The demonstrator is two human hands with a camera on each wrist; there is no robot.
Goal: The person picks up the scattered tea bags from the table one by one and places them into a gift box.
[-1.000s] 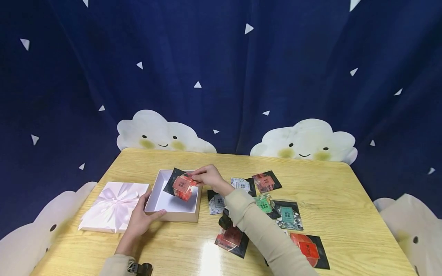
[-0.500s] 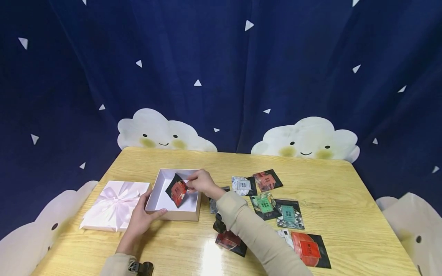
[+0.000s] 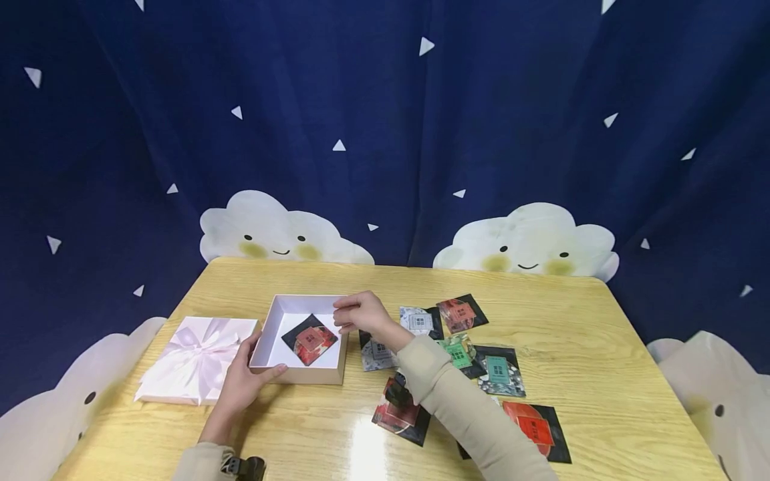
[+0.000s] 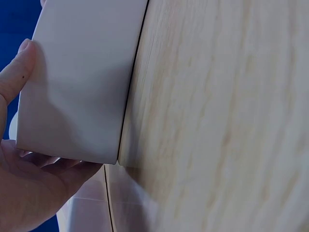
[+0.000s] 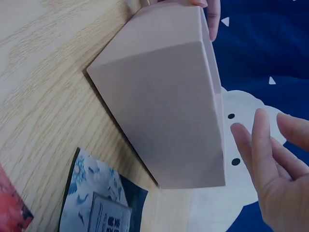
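A white-lined open box (image 3: 301,376) stands on the table in the head view, with a red and black packet (image 3: 309,339) lying in it, turned cornerwise. My left hand (image 3: 243,381) grips the box's near left corner, thumb on the front rim and fingers along the left side; the left wrist view shows the thumb and fingers around the box wall (image 4: 77,82). Over the box's right edge is my right hand (image 3: 363,314), holding nothing, its fingers loosely extended. In the right wrist view that hand (image 5: 280,179) is apart from the box (image 5: 159,111).
A white lid with a pale ribbon bow (image 3: 201,357) lies left of the box. Right of it several packets are spread, among them a blue-white one (image 3: 377,353), a green one (image 3: 458,354) and a bright red one (image 3: 537,431). My right forearm (image 3: 469,407) covers part of them.
The red and black packet has gone from my right hand's pinch down into the box, where it lies flat. My right hand has let go and moved slightly up and right. My left hand holds its place.
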